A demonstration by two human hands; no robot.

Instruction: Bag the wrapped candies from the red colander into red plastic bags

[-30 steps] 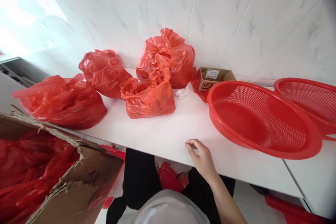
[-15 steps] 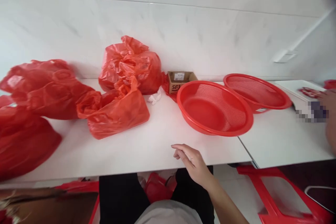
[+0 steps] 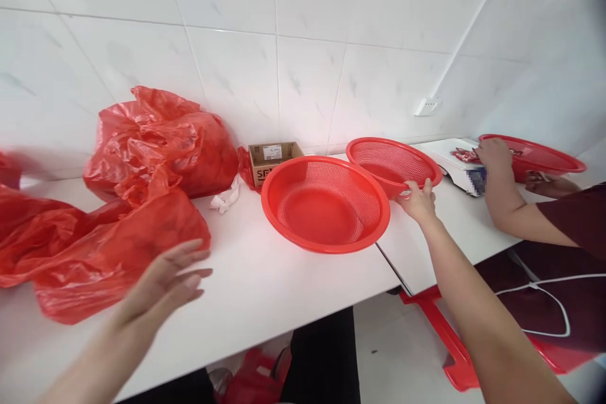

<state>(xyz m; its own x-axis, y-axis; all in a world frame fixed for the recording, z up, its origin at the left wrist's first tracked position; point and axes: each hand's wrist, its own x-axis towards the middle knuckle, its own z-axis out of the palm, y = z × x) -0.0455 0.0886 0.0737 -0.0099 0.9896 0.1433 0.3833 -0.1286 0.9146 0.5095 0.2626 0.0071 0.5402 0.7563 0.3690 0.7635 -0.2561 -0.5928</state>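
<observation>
My right hand (image 3: 421, 203) reaches out over the table, its fingers closed on the near rim of the farther red plastic colander (image 3: 379, 170). Just above the table, my left hand (image 3: 165, 281) is held open with fingers apart and nothing in it. Beside that hand lies a red plastic bag (image 3: 165, 227), and my left fingers overlap its right end in view; whether they touch I cannot tell. Between my hands sits a nearer red colander (image 3: 322, 211) with perforated walls, and its inside shows nothing in it.
A fuller red bag (image 3: 161, 139) stands by the wall, near a crumpled tissue (image 3: 226, 197) and a small cardboard box (image 3: 262, 170). At right, a co-worker's hand (image 3: 495, 154) is over a white scale (image 3: 457, 167), with another red colander (image 3: 534, 161) beyond. A red stool (image 3: 438, 334) stands below.
The view has turned right, bringing the co-worker's arms into sight. My right hand has gone from the table's front edge to the farther colander's rim. My left hand has come into view.
</observation>
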